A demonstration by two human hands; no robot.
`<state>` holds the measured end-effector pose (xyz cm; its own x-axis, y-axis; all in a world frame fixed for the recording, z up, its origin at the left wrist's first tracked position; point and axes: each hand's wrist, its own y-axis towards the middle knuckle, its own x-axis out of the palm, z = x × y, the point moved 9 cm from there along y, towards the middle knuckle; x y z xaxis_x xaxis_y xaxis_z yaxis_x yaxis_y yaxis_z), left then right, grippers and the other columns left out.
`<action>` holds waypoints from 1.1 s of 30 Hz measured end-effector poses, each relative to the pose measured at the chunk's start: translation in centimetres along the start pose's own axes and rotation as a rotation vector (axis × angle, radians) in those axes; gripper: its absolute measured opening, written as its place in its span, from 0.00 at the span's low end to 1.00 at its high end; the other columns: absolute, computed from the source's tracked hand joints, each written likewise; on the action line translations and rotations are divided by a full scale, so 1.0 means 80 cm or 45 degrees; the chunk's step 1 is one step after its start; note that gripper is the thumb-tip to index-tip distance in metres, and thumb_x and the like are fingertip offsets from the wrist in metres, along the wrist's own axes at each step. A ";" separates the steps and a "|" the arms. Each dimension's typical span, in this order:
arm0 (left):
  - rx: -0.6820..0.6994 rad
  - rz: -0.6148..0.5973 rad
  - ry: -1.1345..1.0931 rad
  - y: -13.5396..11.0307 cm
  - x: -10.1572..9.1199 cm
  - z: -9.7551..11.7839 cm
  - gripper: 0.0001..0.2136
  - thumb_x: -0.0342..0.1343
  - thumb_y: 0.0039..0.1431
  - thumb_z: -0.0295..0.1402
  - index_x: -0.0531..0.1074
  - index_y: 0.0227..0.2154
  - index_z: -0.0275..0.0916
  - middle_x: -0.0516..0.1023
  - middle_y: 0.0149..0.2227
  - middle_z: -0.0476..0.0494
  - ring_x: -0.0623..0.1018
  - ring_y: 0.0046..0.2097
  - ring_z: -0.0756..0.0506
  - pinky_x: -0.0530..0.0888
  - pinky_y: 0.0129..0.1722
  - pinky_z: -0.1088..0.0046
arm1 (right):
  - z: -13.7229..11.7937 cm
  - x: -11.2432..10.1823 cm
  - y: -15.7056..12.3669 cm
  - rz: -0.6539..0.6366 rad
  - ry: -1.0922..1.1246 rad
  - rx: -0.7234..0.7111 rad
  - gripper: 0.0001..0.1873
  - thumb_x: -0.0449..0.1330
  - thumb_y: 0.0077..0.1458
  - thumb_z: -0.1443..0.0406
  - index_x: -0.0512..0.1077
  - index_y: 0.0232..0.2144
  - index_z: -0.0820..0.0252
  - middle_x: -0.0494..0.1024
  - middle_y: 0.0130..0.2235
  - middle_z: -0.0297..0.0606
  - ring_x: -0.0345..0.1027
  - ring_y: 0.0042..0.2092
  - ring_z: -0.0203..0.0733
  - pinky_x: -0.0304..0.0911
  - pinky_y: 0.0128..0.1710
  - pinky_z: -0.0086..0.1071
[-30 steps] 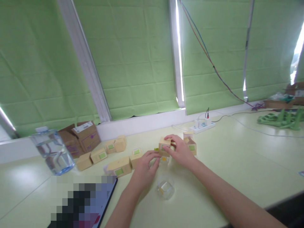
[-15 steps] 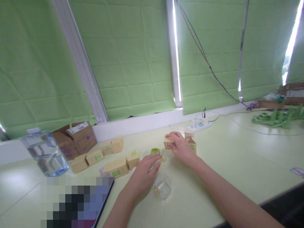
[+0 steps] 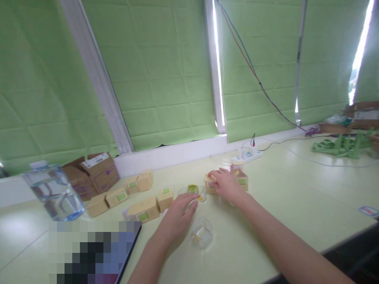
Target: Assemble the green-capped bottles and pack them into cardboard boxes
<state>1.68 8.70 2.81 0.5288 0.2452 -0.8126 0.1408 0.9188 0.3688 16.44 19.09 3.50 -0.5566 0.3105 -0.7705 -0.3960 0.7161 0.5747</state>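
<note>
The pale green worktop (image 3: 296, 197) carries a water bottle (image 3: 55, 193) at far left and a brown carton (image 3: 99, 171) behind it. The right hand (image 3: 227, 184) lies palm down over a small tan box (image 3: 209, 185), fingers across its top; I cannot tell whether it grips. The left hand (image 3: 177, 215) is open and flat, fingertips at a clear dish (image 3: 193, 190) just left of that box. A clear cup (image 3: 203, 232) stands just beside the left hand
</note>
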 end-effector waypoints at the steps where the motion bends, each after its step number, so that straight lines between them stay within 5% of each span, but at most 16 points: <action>1: 0.004 0.005 0.001 0.000 -0.001 0.000 0.15 0.47 0.66 0.39 0.75 0.50 0.46 0.77 0.54 0.43 0.73 0.56 0.42 0.65 0.59 0.59 | 0.000 -0.001 0.000 0.007 0.004 -0.005 0.14 0.61 0.57 0.63 0.73 0.47 0.52 0.79 0.47 0.42 0.61 0.59 0.57 0.28 0.62 0.63; 4: 0.018 0.034 0.002 0.000 -0.005 0.000 0.14 0.48 0.66 0.37 0.76 0.48 0.45 0.78 0.51 0.44 0.74 0.54 0.43 0.66 0.58 0.61 | -0.005 -0.011 0.002 0.084 0.097 -0.041 0.12 0.61 0.56 0.66 0.75 0.44 0.54 0.78 0.47 0.40 0.58 0.61 0.56 0.31 0.64 0.60; 8: 0.044 0.079 0.006 0.002 -0.014 0.004 0.14 0.47 0.66 0.37 0.76 0.44 0.42 0.80 0.47 0.43 0.76 0.51 0.43 0.68 0.54 0.63 | -0.035 -0.031 -0.001 0.170 0.387 -0.203 0.10 0.57 0.58 0.68 0.75 0.41 0.57 0.78 0.45 0.40 0.64 0.56 0.46 0.55 0.59 0.42; 12: 0.057 0.131 0.021 0.002 -0.024 0.012 0.15 0.45 0.67 0.38 0.76 0.40 0.41 0.81 0.43 0.43 0.77 0.45 0.43 0.70 0.48 0.67 | -0.076 -0.017 -0.016 -0.080 0.693 -0.304 0.09 0.54 0.61 0.66 0.75 0.39 0.58 0.80 0.36 0.36 0.73 0.39 0.38 0.66 0.41 0.30; 17: 0.041 0.084 0.108 0.001 -0.021 0.013 0.20 0.43 0.67 0.41 0.75 0.26 0.40 0.81 0.31 0.46 0.77 0.35 0.45 0.68 0.39 0.70 | -0.108 0.026 -0.039 -0.486 0.841 -0.285 0.09 0.54 0.60 0.67 0.72 0.41 0.59 0.80 0.28 0.32 0.71 0.27 0.34 0.62 0.27 0.24; 27: -0.189 0.324 0.187 0.000 -0.072 -0.028 0.22 0.41 0.66 0.44 0.72 0.24 0.39 0.77 0.24 0.48 0.75 0.28 0.47 0.65 0.31 0.73 | -0.104 0.034 -0.037 -0.523 0.718 -0.282 0.11 0.55 0.57 0.69 0.77 0.38 0.59 0.80 0.26 0.34 0.71 0.26 0.35 0.60 0.27 0.24; 33: -0.122 0.171 0.399 0.000 -0.068 -0.036 0.16 0.46 0.64 0.39 0.73 0.26 0.39 0.76 0.28 0.46 0.74 0.32 0.45 0.65 0.34 0.71 | -0.099 0.031 -0.035 -0.481 0.630 -0.288 0.11 0.55 0.57 0.68 0.78 0.38 0.58 0.81 0.27 0.34 0.72 0.28 0.36 0.61 0.29 0.25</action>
<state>-3.64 8.26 5.91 0.2526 0.4355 -0.8640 0.0003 0.8930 0.4501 10.38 12.91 2.13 -0.5978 -0.2988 -0.7438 -0.7434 0.5537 0.3751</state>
